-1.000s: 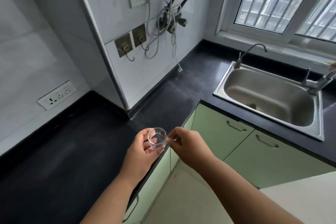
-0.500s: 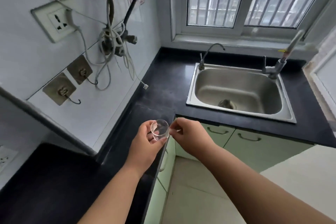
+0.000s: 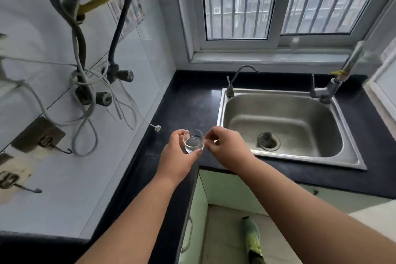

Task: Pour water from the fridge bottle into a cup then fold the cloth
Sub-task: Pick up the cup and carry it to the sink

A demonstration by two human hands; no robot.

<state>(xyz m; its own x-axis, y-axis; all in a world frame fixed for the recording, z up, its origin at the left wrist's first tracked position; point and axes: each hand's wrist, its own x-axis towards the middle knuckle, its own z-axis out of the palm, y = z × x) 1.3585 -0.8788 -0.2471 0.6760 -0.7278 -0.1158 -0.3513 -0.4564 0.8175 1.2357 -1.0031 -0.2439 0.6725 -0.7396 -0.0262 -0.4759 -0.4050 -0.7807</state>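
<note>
She has turned from the wall corner toward the sink (image 3: 285, 126). The small glass cup (image 3: 193, 141), at 9 o'clock of the drain above the black table (image 3: 188, 103), stays in both grips: left hand (image 3: 179, 152) cradling, right hand (image 3: 227, 146) pinching its rim. Bottle unseen, so pouring hasn't begun.

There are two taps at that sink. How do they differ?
The thin tap at the sink's back left corner is slender, with a gooseneck spout arching over and down. The thick tap at the back right corner is stout, its body angled, with a pale tube rising from it toward the window. Both are metal and stand on the sink's rear rim; no running water shows from either.
</note>
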